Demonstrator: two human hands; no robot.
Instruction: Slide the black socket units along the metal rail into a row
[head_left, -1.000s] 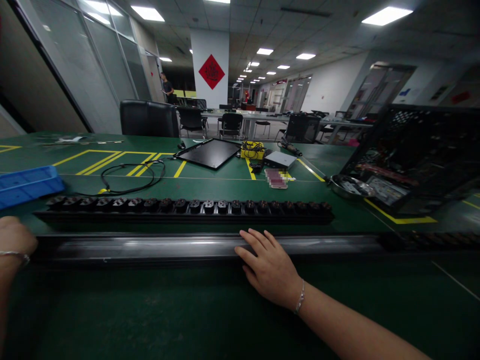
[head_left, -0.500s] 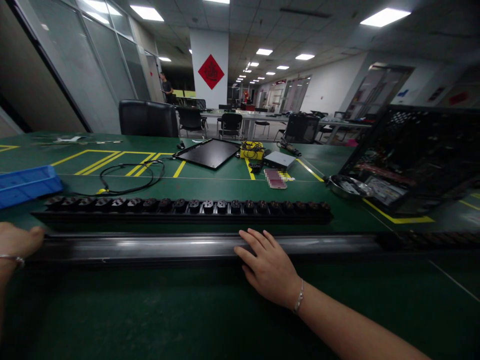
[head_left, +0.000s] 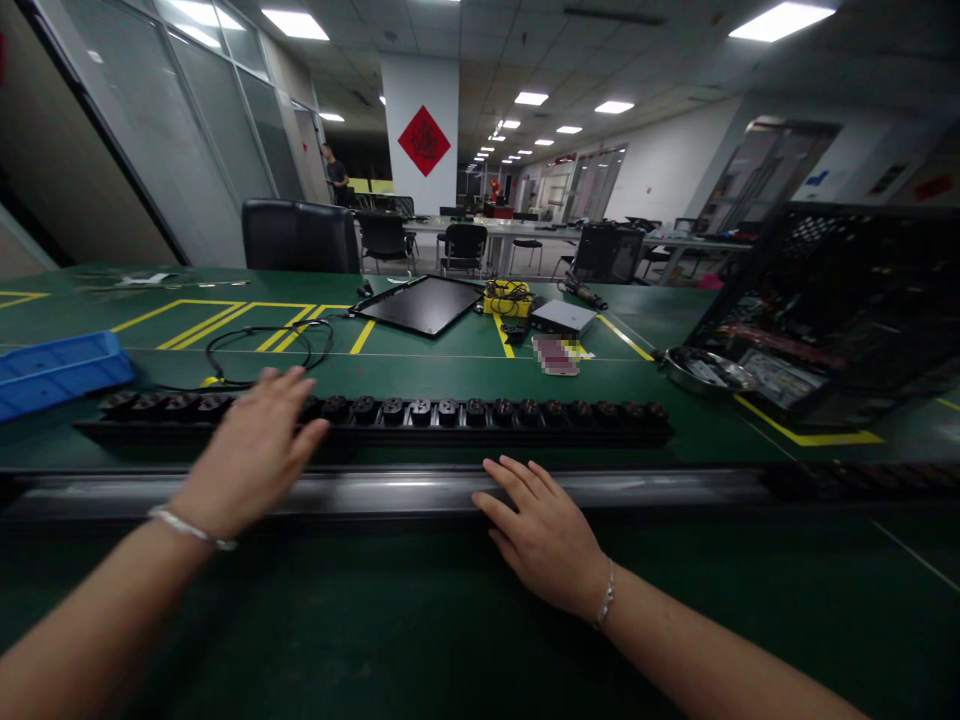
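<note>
A long black power strip (head_left: 480,415) with several sockets lies across the green table (head_left: 450,620). In front of it runs a long grey metal bar (head_left: 675,488). My right hand (head_left: 544,535) rests flat on the bar near its middle, fingers stretched out, holding nothing. My left hand (head_left: 251,450) hovers over the left part of the power strip, fingers extended and a little blurred, holding nothing. Both wrists wear thin bracelets.
A blue tray (head_left: 60,368) sits at the left edge. Behind the strip lie a black looped cable (head_left: 262,352), a flat black panel (head_left: 427,304), a yellow device (head_left: 506,297) and a small grey box (head_left: 562,317). An open black computer case (head_left: 840,310) stands at the right, a metal bowl (head_left: 694,368) beside it.
My left hand has swung in from the far left edge to above the left part of the power strip. My right hand has stayed on the bar.
</note>
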